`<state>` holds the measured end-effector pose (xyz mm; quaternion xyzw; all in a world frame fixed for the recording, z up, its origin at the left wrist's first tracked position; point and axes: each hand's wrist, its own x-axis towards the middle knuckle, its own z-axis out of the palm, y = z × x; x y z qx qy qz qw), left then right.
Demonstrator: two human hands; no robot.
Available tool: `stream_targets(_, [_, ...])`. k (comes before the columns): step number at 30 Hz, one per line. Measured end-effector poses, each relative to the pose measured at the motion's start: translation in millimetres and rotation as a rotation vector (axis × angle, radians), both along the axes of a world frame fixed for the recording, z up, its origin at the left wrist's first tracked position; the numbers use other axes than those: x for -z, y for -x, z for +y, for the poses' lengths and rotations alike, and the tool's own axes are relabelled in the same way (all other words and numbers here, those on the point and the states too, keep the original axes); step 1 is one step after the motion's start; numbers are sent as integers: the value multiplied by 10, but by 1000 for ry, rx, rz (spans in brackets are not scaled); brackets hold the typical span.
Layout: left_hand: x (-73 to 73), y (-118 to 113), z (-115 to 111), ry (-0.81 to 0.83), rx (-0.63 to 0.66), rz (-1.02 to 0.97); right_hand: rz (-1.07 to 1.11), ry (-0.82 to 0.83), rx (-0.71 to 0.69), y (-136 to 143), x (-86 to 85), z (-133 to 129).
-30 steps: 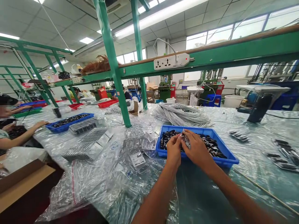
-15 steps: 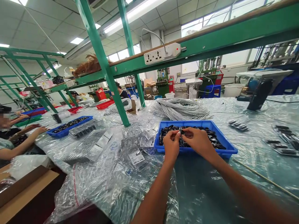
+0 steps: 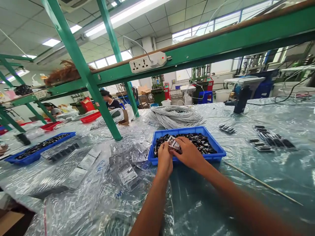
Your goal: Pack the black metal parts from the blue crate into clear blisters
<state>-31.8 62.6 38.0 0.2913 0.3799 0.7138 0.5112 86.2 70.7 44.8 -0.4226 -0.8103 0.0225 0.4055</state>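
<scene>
Both hands meet over the near side of a blue tray (image 3: 206, 158), which is filled with many small black parts (image 3: 200, 141) with silvery bits. Between my fingers is a small shiny part (image 3: 173, 143), pale silver with darker areas; its exact kind is too small to make out. My left hand (image 3: 164, 159) pinches it from the left. On the other side, my right hand (image 3: 190, 153) is closed round its right end, with the fingers curled over it. The fingers partly cover the part.
Clear plastic packs (image 3: 128, 173) lie left of the tray, beyond them another blue tray (image 3: 36, 149). A grey cable coil (image 3: 176, 116) is behind. To the right are rows of black parts (image 3: 273, 139), a thin rod (image 3: 263, 183) and a black stand (image 3: 242, 100). A green post (image 3: 103, 111) rises at left.
The view has swung right, so everything sits further left. The held part now shows a broader, paler face, and my right hand's fingers have curled more over it.
</scene>
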Motion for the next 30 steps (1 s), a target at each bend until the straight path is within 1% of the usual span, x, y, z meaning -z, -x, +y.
stream_targets(3, [-54,-45,-67,-20,62,69,-81,-83,-18,-6,41,2])
stream_targets(8, [-108,-17,-95,-32,156,208,-223,-266,-37,-117,30,63])
stream_targets(11, [-109,36,-72,-33,173,259,-259,-311,-10,-143,1,62])
stream_targets(14, [-87,88,-36,-30,163,243,-284,-309,30,-130,-34,13])
stream_targets(18, [-33,109,-5,0,85,195,-276,-271,35,-81,-35,-58])
stream_targets(21, [-2,100,-2,-10,67,195,-174,-226,25,-39,35,-60])
stream_targets(24, [8,98,-2,-57,34,261,-18,-151,-43,6,139,-34])
stream_targets(27, [6,122,13,-98,25,308,171,-24,-147,26,215,-4])
stream_targets(30, [4,157,39,-140,57,342,331,185,-219,-14,208,29])
